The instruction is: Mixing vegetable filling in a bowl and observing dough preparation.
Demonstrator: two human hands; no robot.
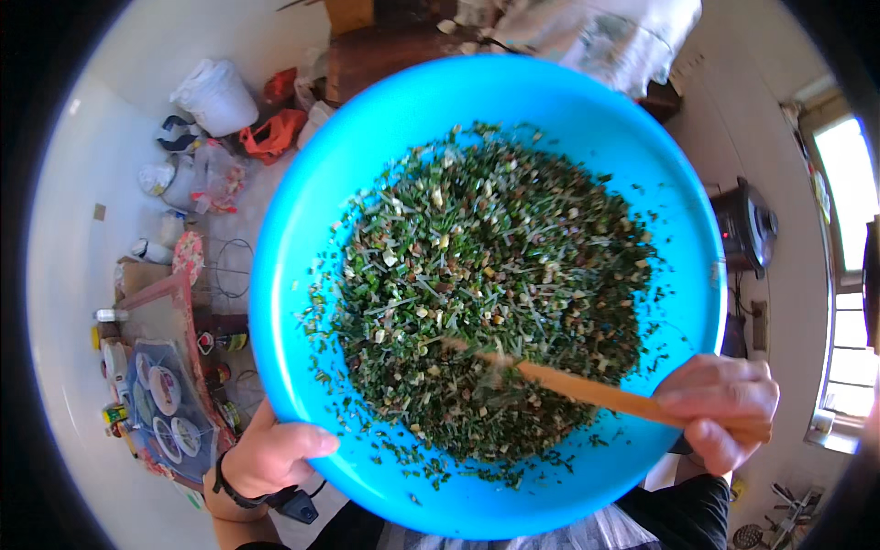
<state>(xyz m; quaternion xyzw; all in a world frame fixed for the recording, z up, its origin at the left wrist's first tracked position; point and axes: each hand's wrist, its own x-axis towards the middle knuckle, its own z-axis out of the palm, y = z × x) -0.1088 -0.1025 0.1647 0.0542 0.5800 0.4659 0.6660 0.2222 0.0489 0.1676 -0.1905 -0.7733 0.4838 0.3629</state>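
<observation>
A large blue plastic basin [289,295] fills the middle of the head view, tilted toward the camera. Inside it lies a heap of chopped green leaves [481,275] mixed with pale cubes, brown bits and short translucent strands; scraps cling to the walls. My left hand [275,450] grips the rim at the lower left, its thumb over the edge and the fingers hidden below. At the lower right my right hand [718,412] is closed around the handle of a wooden utensil [598,392]. The utensil's far end is blurred and partly buried in the mixture.
At left, a low table [148,302] holds several dishes under a mesh cover [141,405], with bottles around it. A white bucket [218,96] and a red plastic bag [275,134] lie at upper left. A dark cooker [742,227] stands right of the basin, near a window.
</observation>
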